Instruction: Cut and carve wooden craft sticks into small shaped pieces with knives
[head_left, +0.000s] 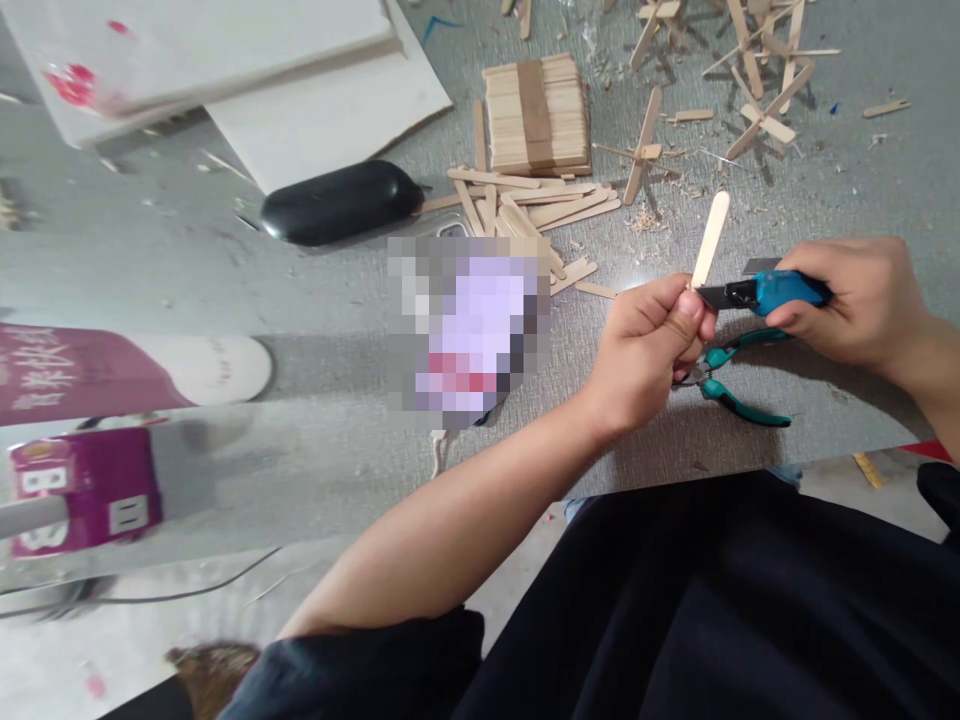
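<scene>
Between the thumb and fingers of my left hand (649, 345) a wooden craft stick (711, 240) points up and away from me. My right hand (862, 300) is wrapped round a blue utility knife (787, 290). The knife's dark blade reaches left to the stick's lower end, close by my left thumb; whether it cuts into the wood I cannot tell. Under my hands lie pliers (746, 408) with green handles, their jaws partly hidden by my left hand. Beyond the stick, wood shavings (646, 220) are scattered around a crossed-stick piece (645, 153).
A banded bundle of craft sticks (555, 115) stands behind loose sticks (540, 205). Several crossed-stick pieces (765, 120) are at the back right. A blurred-out phone (480, 330), a black case (341, 203), white boards (247, 50), a pink-and-white bottle (150, 372) and a purple power socket (97, 480) occupy the left.
</scene>
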